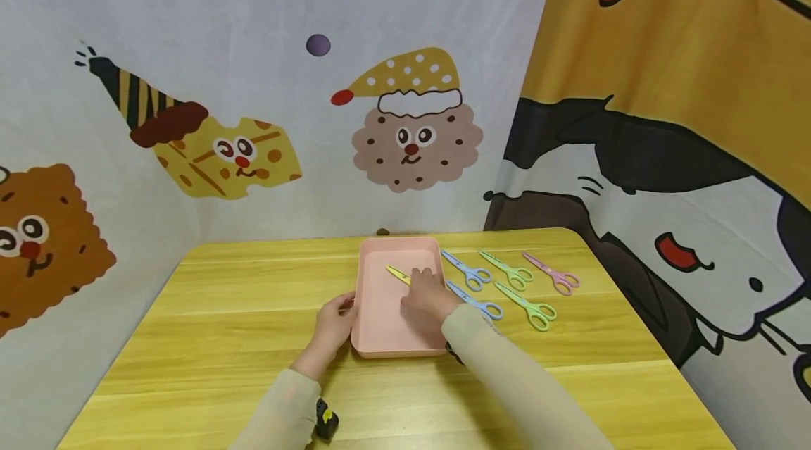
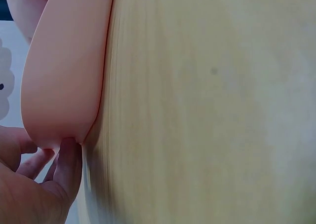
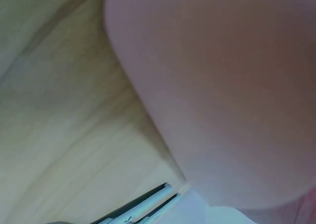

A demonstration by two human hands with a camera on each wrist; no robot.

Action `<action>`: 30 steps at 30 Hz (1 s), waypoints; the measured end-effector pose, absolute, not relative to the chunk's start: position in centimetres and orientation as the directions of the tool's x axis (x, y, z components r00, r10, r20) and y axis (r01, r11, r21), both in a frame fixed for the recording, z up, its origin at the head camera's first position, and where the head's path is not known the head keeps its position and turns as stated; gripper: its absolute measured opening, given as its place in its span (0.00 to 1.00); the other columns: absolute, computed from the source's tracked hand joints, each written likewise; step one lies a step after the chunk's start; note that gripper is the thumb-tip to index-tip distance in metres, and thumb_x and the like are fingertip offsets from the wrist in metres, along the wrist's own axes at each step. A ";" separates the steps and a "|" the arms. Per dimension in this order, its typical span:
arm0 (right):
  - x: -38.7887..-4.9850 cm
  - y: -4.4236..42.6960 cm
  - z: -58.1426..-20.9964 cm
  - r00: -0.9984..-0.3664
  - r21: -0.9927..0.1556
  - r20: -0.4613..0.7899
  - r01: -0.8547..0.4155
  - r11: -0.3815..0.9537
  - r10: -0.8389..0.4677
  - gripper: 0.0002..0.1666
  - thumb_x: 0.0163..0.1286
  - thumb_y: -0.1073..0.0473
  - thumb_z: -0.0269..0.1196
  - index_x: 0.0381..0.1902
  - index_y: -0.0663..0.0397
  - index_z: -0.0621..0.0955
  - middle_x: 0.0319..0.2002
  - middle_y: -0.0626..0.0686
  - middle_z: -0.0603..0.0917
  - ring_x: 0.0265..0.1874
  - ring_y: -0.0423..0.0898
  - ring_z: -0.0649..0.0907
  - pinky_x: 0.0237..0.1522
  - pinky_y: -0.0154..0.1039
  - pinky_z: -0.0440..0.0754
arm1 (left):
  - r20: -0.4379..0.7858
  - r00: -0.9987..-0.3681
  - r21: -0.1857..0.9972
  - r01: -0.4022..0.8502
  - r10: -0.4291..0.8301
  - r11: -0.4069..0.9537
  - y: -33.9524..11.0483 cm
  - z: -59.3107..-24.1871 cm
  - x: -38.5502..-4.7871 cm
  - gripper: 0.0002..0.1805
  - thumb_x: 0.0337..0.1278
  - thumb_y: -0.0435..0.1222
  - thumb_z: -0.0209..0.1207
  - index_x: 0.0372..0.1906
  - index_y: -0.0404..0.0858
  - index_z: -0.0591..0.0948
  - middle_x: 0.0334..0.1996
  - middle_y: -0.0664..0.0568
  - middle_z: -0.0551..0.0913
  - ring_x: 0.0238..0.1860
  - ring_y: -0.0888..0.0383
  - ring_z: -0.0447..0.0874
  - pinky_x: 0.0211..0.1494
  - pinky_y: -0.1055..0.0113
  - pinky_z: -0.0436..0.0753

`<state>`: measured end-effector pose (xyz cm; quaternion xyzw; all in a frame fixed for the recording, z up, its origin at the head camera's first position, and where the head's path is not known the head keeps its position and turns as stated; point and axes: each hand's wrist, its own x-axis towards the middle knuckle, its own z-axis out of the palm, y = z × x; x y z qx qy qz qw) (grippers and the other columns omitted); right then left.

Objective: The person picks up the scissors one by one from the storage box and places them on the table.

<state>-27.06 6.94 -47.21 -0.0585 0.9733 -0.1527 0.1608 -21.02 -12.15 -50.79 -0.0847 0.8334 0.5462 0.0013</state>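
A pink tray (image 1: 380,323) lies on the table. At its left side my left hand (image 1: 334,327) holds the wall, and the left wrist view shows the thumb and fingers against the tray's rounded outer wall (image 2: 69,76). My right hand (image 1: 427,295) is over the inside of the tray, fingers bent down around a pair of yellow scissors (image 1: 398,274). Their blades point to the far left, and the handles are hidden under the hand. The right wrist view shows mostly the tray's outer wall (image 3: 212,95), with the scissors in hand out of sight.
Right of the tray lie blue scissors (image 1: 467,270), a second blue pair (image 1: 475,301) partly behind the right forearm, green scissors (image 1: 507,269), another green pair (image 1: 529,305) and pink scissors (image 1: 551,272). A cartoon-printed curtain (image 1: 253,34) hangs behind the wooden table (image 1: 253,295).
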 end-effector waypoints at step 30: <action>-27.4 8.3 -47.9 -0.912 -0.348 -0.227 -0.252 0.903 -0.342 0.40 0.50 0.55 0.73 0.63 0.46 0.73 0.52 0.54 0.69 0.51 0.51 0.66 0.53 0.44 0.74 | -0.111 -0.982 0.903 -0.164 -0.153 0.398 -12.0 -50.7 -21.0 0.20 0.65 0.35 0.54 0.60 0.33 0.75 0.50 0.40 0.80 0.49 0.48 0.79 0.50 0.59 0.82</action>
